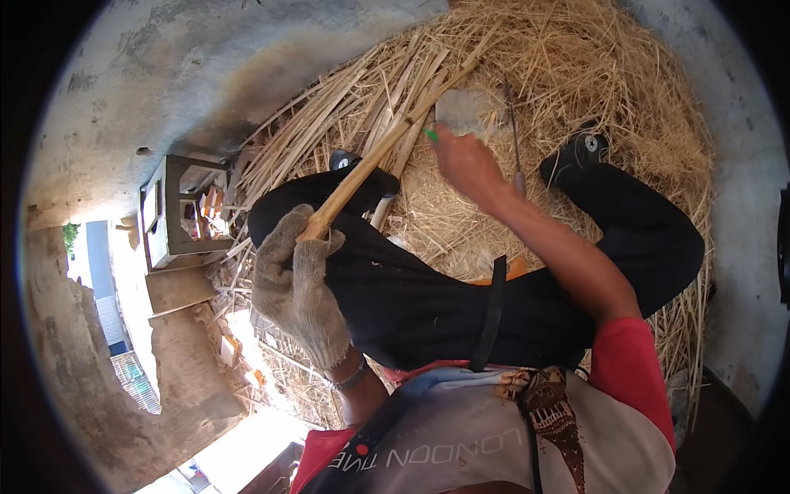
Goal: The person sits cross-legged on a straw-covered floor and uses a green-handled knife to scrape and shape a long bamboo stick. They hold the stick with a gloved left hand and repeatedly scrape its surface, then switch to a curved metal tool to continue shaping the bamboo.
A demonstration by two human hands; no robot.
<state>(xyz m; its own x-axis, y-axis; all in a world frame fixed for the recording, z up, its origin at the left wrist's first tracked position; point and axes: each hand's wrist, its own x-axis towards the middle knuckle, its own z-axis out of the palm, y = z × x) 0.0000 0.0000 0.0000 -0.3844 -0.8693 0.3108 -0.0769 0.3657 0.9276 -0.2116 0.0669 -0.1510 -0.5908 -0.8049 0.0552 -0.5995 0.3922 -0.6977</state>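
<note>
- Slantwise, a long cane-like stick [362,173] spans the space between the seated person's knees, its near end over the left thigh, its far end over a spread of split strips [350,103].
- Gloved, the left hand [300,276] grips that near end, fingers wrapped about it.
- Bare, the right hand [471,165] is beside the stick farther along, fingers curled closed on a small green object [430,134]; whether it is a tool's handle cannot be told, nor whether it touches the stick.
- Judging by the pose, the step in hand is close trimming or splitting of the stick, at midlength.
- Any next stroke would seem to call for a firm gloved hold and a right hand guided along the stick, clear of the left fingers and the thigh.
- Beyond the right hand, a flat grey block [469,109] sits amid loose straw-like shavings [592,62]; a long, thin tool [512,123] lies just beside the block.
- Farther left, a wooden frame [170,206] stands near the stained wall [177,74].
</note>
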